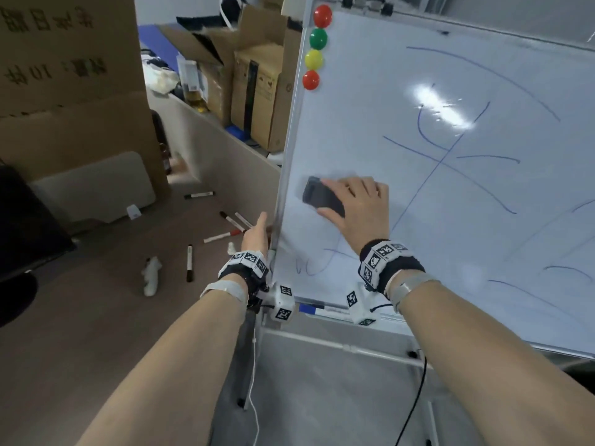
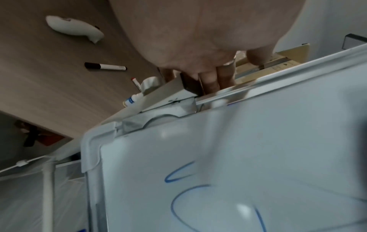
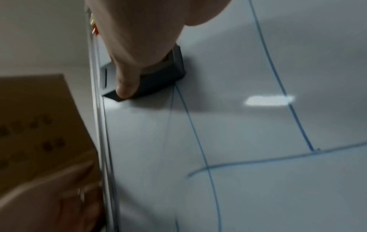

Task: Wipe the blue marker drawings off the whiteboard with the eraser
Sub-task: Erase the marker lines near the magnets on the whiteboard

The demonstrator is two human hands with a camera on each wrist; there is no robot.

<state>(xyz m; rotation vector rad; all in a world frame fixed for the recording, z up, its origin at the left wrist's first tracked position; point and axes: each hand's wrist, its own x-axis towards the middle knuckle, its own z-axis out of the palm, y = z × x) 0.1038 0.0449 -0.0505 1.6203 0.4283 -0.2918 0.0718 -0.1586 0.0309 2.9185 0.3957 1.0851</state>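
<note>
A whiteboard [image 1: 354, 123] on a stand leans before me, crossed by blue marker lines [image 1: 444, 156] with small loops [image 1: 309, 265] near its lower left corner. My right hand [image 1: 354, 204] grips a dark eraser [image 1: 318, 196] and presses it flat on the board near the left edge. In the right wrist view my thumb [image 3: 125, 84] clamps the eraser [image 3: 163, 76], where two blue lines [image 3: 188, 119] end. My left hand [image 1: 256, 235] holds the board's left frame; its fingers [image 2: 210, 81] curl behind the frame [image 2: 278, 73]. Blue loops [image 2: 178, 174] lie below.
Red, green and yellow magnets [image 1: 317, 46] sit at the board's top left. A blue marker [image 1: 322, 309] lies on the tray. Several markers [image 1: 190, 262] and crumpled tissue [image 1: 152, 275] litter the brown desk at left. Cardboard boxes [image 1: 257, 91] stand behind, a dark monitor [image 1: 22, 226] far left.
</note>
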